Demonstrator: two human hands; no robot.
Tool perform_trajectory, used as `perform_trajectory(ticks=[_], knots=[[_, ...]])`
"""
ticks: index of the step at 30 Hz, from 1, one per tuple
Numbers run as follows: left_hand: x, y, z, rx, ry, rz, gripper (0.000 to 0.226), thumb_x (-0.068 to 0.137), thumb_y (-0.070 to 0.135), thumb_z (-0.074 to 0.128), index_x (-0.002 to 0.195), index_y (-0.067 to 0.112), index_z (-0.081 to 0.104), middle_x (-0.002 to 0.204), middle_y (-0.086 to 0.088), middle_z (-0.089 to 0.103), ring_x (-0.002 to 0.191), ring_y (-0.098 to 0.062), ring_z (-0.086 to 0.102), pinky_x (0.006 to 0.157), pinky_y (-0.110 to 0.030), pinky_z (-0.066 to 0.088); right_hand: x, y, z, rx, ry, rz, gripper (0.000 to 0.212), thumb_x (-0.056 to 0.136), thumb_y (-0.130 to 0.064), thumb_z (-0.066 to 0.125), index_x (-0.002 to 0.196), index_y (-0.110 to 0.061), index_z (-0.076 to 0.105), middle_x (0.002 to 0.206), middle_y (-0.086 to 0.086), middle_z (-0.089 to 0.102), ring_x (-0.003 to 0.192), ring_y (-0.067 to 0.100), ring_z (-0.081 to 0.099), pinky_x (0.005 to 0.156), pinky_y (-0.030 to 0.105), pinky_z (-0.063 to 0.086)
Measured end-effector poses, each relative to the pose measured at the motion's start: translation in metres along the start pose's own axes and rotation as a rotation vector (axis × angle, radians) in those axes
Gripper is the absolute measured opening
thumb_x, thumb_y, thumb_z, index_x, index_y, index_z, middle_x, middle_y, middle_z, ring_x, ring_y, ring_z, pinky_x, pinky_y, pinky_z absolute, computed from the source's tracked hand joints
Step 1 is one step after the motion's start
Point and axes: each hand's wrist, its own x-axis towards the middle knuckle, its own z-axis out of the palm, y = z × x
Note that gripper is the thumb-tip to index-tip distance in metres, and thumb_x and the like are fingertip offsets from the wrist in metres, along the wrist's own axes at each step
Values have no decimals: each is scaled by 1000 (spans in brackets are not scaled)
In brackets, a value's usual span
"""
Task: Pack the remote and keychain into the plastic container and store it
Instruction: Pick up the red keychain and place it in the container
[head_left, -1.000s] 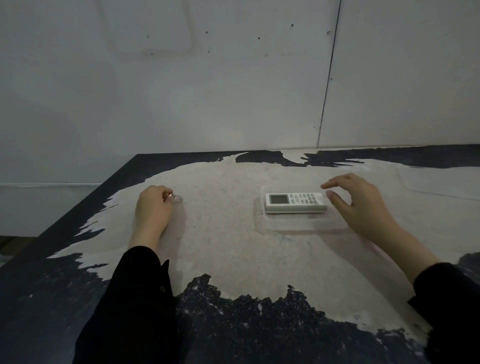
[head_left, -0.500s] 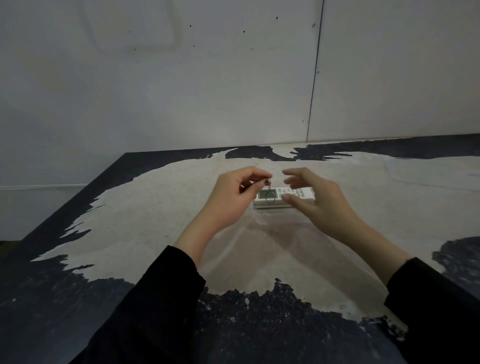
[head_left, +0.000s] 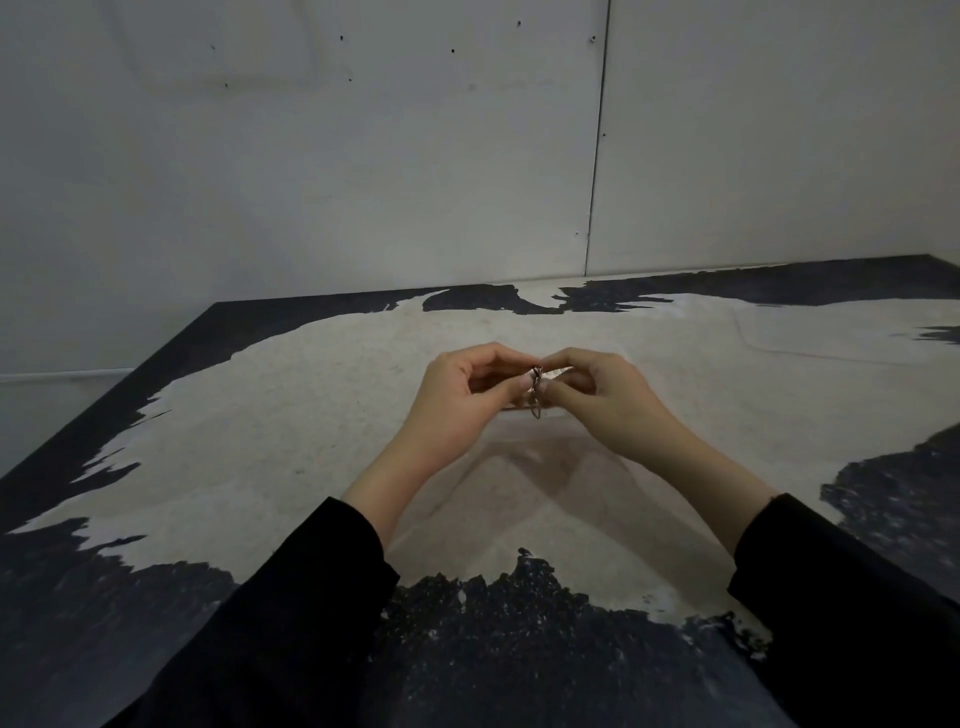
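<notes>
The keychain (head_left: 535, 395) hangs between the two hands over the middle of the worktop (head_left: 311, 415), its small ring dangling below the fingertips; the left hand (head_left: 462, 395) pinches its top end between thumb and forefinger, and the right hand (head_left: 597, 395) meets it from the other side, thumb and forefinger closed on the same small piece, though whether it truly grips or only steadies I cannot tell. Just behind the keychain a pale sliver of the remote (head_left: 558, 371) shows between the fingers; the rest of it is hidden by the hands. The plastic container (head_left: 530, 441) is clear and hard to make out; a faint outline on the near side of the keychain suggests that it lies directly beneath.

The step in hand looks like setting the keychain down beside the remote; to do it well, lower it until the ring touches the container floor before letting go, so it does not bounce out; lay it flat in the free space next to the remote, not on top, so a lid can close later. What looks like a clear lid (head_left: 831, 338) lies well to the right of the keychain.
</notes>
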Motion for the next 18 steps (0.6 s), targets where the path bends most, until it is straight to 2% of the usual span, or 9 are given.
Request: perform_trajectory(ticks=[5, 8, 10, 11, 13, 15, 16, 18], knots=[[0, -5, 3, 105, 107, 27, 14, 78, 6, 69, 88, 15, 72, 82, 0, 73, 79, -10, 71, 73, -21, 56, -1, -3, -1, 75, -40, 44, 13, 87, -17, 60, 97, -22, 66, 82, 8, 76, 83, 17, 71, 89, 39, 51], [-2, -9, 3, 245, 176, 54, 9, 77, 11, 71, 86, 15, 72, 80, 6, 73, 77, -4, 70, 71, -17, 54, -1, -2, -2, -35, -45, 28, 18, 83, -17, 63, 100, -23, 65, 75, 1, 73, 80, 20, 68, 77, 33, 51], [-1, -11, 1, 347, 150, 62, 8, 77, 12, 71, 85, 13, 72, 78, 5, 72, 74, -2, 67, 71, -14, 51, 0, 0, -3, -200, 14, -22, 15, 82, -13, 64, 95, -19, 66, 71, -2, 67, 75, 19, 65, 70, 26, 48], [0, -12, 1, 421, 121, 57, 8, 77, 12, 71, 85, 12, 73, 79, 3, 72, 73, -3, 66, 72, -14, 51, 1, 2, -5, -288, 53, -52, 12, 82, -11, 64, 92, -16, 66, 71, -2, 66, 74, 19, 64, 72, 26, 48], [4, -11, 2, 544, 54, 16, 10, 75, 10, 71, 85, 12, 74, 81, 0, 71, 73, -5, 63, 73, -10, 48, 3, 6, -12, -445, 95, -90, 8, 80, -11, 65, 88, -14, 67, 76, 1, 69, 77, 21, 64, 81, 36, 50], [9, -9, 3, 591, -17, -47, 11, 74, 9, 72, 84, 12, 75, 80, 0, 70, 71, -1, 60, 68, -3, 44, 5, 11, -18, -551, 70, -76, 6, 80, -14, 65, 84, -17, 68, 82, 2, 72, 83, 23, 65, 87, 43, 47], [13, -7, 3, 611, -52, -81, 10, 73, 9, 72, 82, 11, 75, 80, -1, 70, 70, -2, 61, 66, -4, 44, 6, 13, -21, -592, 47, -58, 5, 80, -16, 65, 83, -19, 68, 84, 1, 73, 85, 23, 65, 89, 43, 46], [20, -3, 4, 660, -120, -146, 8, 71, 9, 74, 79, 11, 75, 79, -4, 72, 72, -10, 63, 67, -15, 47, 7, 16, -23, -638, 15, -26, 6, 81, -21, 64, 83, -24, 69, 85, -2, 73, 87, 22, 64, 90, 40, 43]])
